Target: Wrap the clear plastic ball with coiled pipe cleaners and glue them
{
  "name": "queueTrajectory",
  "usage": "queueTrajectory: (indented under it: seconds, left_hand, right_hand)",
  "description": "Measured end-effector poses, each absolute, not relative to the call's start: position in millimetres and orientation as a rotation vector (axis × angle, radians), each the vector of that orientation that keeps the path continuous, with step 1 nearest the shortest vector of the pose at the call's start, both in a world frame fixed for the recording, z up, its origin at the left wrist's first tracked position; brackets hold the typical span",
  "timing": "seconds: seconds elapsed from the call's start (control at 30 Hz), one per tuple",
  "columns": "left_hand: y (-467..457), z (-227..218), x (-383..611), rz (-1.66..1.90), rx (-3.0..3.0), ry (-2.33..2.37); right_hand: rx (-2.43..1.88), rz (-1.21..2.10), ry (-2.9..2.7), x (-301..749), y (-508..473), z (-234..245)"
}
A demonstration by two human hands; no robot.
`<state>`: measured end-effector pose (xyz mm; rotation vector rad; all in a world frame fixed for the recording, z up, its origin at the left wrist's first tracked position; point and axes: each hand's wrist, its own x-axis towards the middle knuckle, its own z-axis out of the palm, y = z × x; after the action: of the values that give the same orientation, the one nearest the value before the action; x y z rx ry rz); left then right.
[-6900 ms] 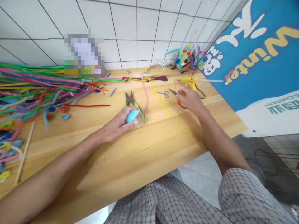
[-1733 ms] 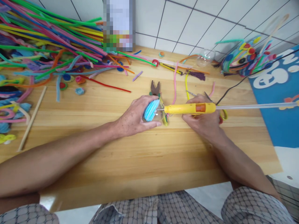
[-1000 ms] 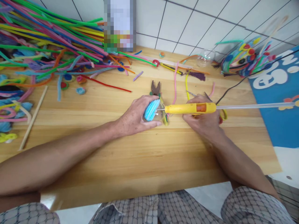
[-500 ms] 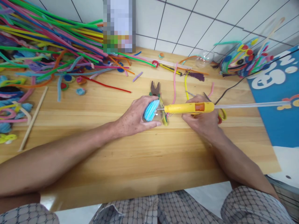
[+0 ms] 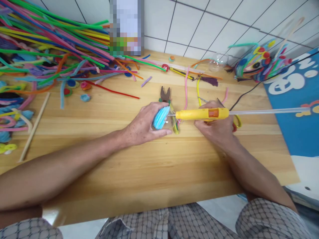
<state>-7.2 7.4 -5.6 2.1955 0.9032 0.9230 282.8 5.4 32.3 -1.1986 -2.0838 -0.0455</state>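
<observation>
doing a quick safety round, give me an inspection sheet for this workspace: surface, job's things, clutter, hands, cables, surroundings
Surface: wooden table, materials mostly along its far and left parts
Job's things: yellow glue gun, its metal tip at a clear ball partly covered in blue strips; contact uncertain
Clutter: coloured stems heaped at left; pliers beyond the ball; scissors partly hidden
Hands: left hand holds the ball; right hand grips the glue gun
Cables: black cord trails across the far right; plug not in view
Surroundings: white tiled wall behind, blue banner at right
</observation>
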Motion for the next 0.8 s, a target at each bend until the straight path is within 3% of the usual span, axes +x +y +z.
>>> queueTrajectory:
  seconds: [0.8]
  left_hand:
    - [7.0,-2.2,-6.4,0.874,2.159,0.935]
  right_hand:
    - [-1.241,0.031,-2.068,282.9,5.8,32.9]
